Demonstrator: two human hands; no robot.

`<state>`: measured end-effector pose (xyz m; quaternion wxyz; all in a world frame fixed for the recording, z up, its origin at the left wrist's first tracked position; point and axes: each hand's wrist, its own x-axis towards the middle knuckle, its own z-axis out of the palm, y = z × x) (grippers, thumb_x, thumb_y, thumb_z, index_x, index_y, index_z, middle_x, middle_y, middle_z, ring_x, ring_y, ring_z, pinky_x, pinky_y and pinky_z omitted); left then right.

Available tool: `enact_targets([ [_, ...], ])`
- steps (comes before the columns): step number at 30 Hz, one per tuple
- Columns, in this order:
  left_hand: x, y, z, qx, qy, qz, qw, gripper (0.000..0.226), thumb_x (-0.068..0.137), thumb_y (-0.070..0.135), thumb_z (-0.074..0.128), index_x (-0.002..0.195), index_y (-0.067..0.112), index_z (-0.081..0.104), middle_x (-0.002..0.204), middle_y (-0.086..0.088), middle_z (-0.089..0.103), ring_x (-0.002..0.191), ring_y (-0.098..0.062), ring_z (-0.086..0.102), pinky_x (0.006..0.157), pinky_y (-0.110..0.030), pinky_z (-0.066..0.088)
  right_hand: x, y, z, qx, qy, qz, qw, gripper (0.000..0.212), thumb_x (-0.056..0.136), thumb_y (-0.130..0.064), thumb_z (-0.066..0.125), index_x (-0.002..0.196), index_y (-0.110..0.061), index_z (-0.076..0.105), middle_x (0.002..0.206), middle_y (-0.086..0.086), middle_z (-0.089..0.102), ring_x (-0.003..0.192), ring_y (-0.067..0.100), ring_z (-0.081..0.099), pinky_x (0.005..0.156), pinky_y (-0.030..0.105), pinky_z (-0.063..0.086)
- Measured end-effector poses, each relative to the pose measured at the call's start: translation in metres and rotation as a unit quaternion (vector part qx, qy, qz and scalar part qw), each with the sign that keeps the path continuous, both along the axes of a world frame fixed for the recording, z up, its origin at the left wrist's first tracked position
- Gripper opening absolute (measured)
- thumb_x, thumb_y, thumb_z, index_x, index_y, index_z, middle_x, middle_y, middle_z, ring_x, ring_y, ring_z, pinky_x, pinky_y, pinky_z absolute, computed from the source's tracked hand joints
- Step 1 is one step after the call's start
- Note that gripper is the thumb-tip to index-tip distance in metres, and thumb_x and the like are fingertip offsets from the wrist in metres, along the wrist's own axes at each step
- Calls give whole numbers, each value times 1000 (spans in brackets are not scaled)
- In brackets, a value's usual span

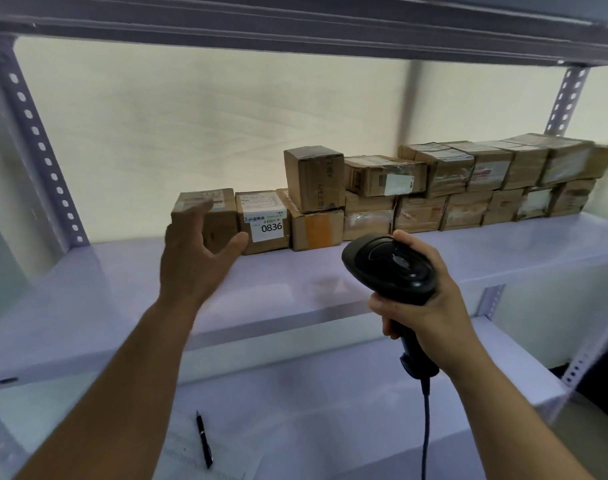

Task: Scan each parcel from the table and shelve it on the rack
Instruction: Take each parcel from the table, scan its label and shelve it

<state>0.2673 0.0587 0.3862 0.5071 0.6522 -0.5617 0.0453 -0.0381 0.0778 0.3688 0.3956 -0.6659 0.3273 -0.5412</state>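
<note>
Head view: pen point(204, 439) lies nearest, low down. My right hand point(430, 306) has its fingers wrapped round the scanner point(389, 265) handle. My left hand point(195, 251) is spread, holding nothing, at the leftmost parcel point(223, 223) on the rack shelf point(330, 289); contact blurred, can't tell. I'd nudge it flush against the 0836 parcel point(264, 220), squared to the row

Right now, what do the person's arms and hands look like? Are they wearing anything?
Both arms are bare all the way to the bottom edge of the picture: no sleeves show. The left hand and right hand have no gloves, and I see no watch, bracelet or ring. The dark cord by the right arm belongs to the scanner, not to the arm.
</note>
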Motion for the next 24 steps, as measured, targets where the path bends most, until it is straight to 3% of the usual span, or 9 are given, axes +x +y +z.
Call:
enact_targets([
  [2, -37, 11, -14, -12, -17, -24, 999, 65, 81, 43, 73, 136, 19, 49, 138, -5, 48, 127, -23, 43, 98, -38, 42, -18, 9, -3, 7, -9, 0, 1000, 82, 72, 12, 76, 123, -48, 54, 123, 5, 57, 54, 27, 61, 52, 32, 54],
  [8, -158, 32, -55, 8, -12, -104, 994, 61, 77, 49, 62, 128, 17, 56, 124, -5, 56, 114, -23, 51, 89, -35, 46, -87, 41, -21, 47, -23, -23, 998, 83, 72, 12, 78, 120, -51, 56, 118, 10, 62, 51, 24, 60, 52, 32, 52],
  [11, -214, 37, -74, 32, -14, -134, 990, 59, 80, 51, 63, 129, 19, 55, 126, -3, 55, 116, -23, 51, 91, -31, 43, -129, 58, -32, 59, -32, -45, 997, 83, 72, 13, 78, 119, -52, 56, 117, 7, 63, 51, 25, 59, 51, 33, 52],
  [14, -271, 41, -89, 68, -15, -164, 984, 55, 84, 40, 71, 132, 20, 52, 132, -1, 52, 121, -19, 46, 95, -26, 36, -174, 74, -42, 68, -45, -73, 994, 85, 71, 14, 78, 117, -55, 57, 117, 4, 63, 53, 24, 60, 50, 34, 53],
  [21, -397, 42, -107, 77, -24, -245, 966, 55, 83, 36, 73, 132, 18, 53, 133, 0, 52, 122, -18, 46, 98, -24, 31, -283, 105, -58, 82, -56, -146, 984, 83, 71, 13, 80, 125, -45, 55, 118, 4, 63, 59, 18, 64, 51, 36, 54],
  [24, -452, 45, -111, 81, -22, -281, 956, 56, 83, 39, 73, 131, 18, 54, 131, 0, 52, 121, -17, 45, 98, -23, 30, -330, 119, -61, 76, -56, -181, 979, 84, 70, 13, 80, 126, -43, 54, 114, -4, 65, 56, 15, 62, 49, 33, 51],
])
